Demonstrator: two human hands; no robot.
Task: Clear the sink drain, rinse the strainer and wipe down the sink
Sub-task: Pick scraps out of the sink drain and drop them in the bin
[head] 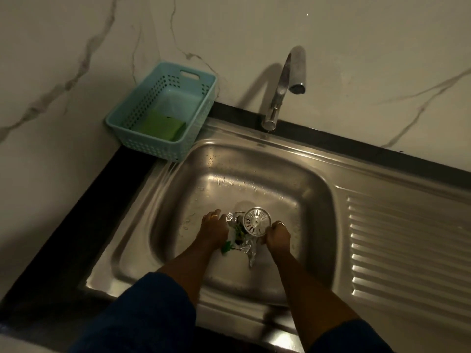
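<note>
Both my hands are down in the steel sink (257, 159). My right hand (277, 236) grips the round slotted metal strainer (257, 221) by its rim and holds it tilted above the drain. Under and beside the strainer lies a clump of crumpled foil (248, 250) mixed with green leafy scraps (229, 244). My left hand (213, 229) rests on the left side of that clump, fingers curled around the foil's edge. The drain opening itself is hidden behind the strainer and the debris.
A chrome tap (283, 85) stands at the back of the sink, with no water running. A light blue perforated basket (163, 108) holding a green sponge (163, 127) sits on the back left corner. A ribbed drainboard (407, 245) lies to the right.
</note>
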